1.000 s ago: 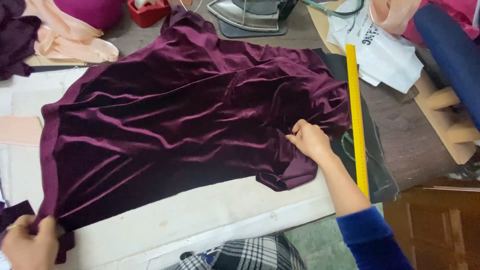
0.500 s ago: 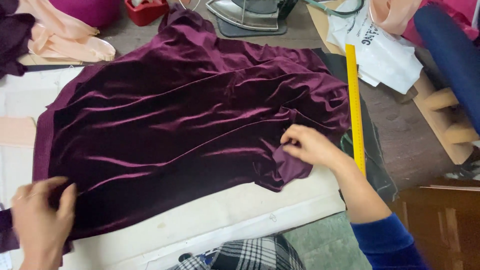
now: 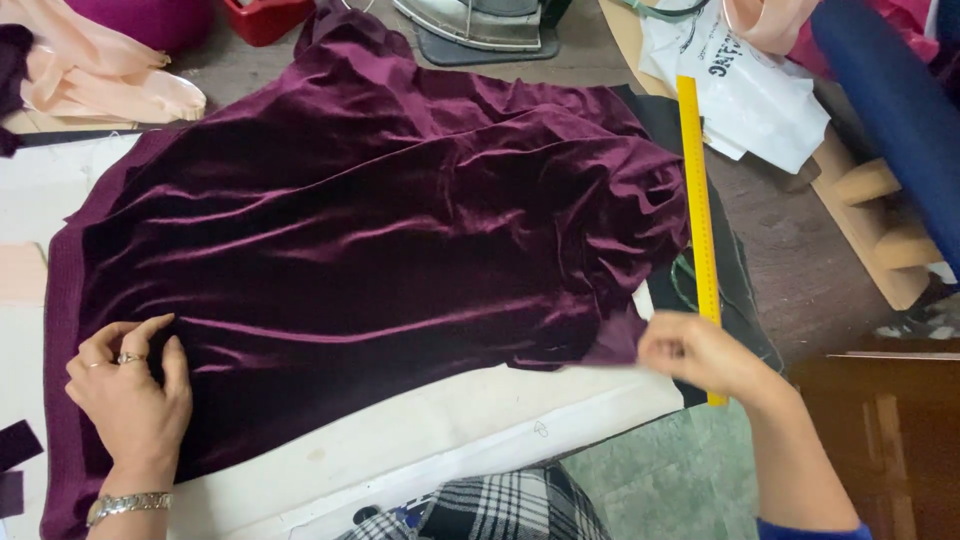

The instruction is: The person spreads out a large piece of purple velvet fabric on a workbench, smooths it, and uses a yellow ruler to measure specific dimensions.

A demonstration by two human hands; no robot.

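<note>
Between left hand (image 3: 130, 400) and right hand (image 3: 700, 355): velvet fabric (image 3: 380, 240), corner pinched.

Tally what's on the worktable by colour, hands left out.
Purple: 1, velvet cloth
Yellow: 1, ruler
Peach: 1, fabric
Red: 1, box
White: 1, plastic bag
Grey: 1, iron
Total: 6

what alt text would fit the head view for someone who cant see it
A left hand lies flat on dark purple velvet cloth spread over a white table, while the right hand pinches the cloth's near right corner. A yellow ruler lies along the cloth's right edge, an iron beyond it.
</note>
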